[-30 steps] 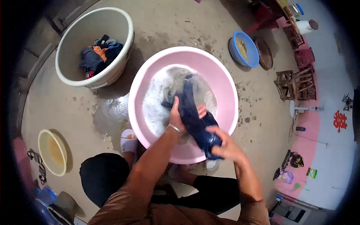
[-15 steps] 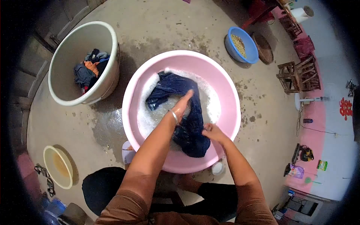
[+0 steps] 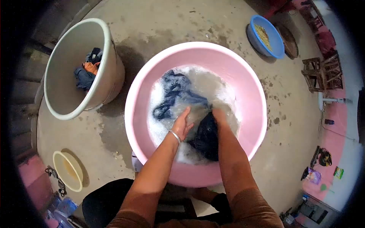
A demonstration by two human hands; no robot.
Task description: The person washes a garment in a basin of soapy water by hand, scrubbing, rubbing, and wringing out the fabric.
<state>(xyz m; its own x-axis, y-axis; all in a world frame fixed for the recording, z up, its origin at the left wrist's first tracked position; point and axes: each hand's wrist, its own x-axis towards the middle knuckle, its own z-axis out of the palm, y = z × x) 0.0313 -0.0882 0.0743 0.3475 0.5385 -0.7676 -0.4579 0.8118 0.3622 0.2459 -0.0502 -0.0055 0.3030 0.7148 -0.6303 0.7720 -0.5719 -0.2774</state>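
A dark blue garment (image 3: pixel 207 133) lies soaked in a pink basin (image 3: pixel 253 110) of cloudy, sudsy water. Part of the cloth spreads under the surface at the far left of the water, while a darker bunch bulges up nearer to me. My left hand (image 3: pixel 183 125), with a silver bangle at the wrist, is at the water between these parts, fingers apart and nothing in them. Against the right side of the bunched cloth, my right hand (image 3: pixel 219 116) dips into the water. Its fingertips are hidden, so their grip does not show.
To the left stands a large pale bucket (image 3: pixel 108 68) with clothes (image 3: pixel 90 68) inside. A small yellowish basin (image 3: pixel 78 173) of brownish water sits at the lower left. At the upper right are a blue basin (image 3: pixel 279 41) with yellowish pieces and wooden stools (image 3: pixel 323 74). The floor is partly wet.
My right hand has moved from the basin's near right side forward into the water beside the cloth. My left hand has drawn back off the garment, which has shifted and sunk partly under.
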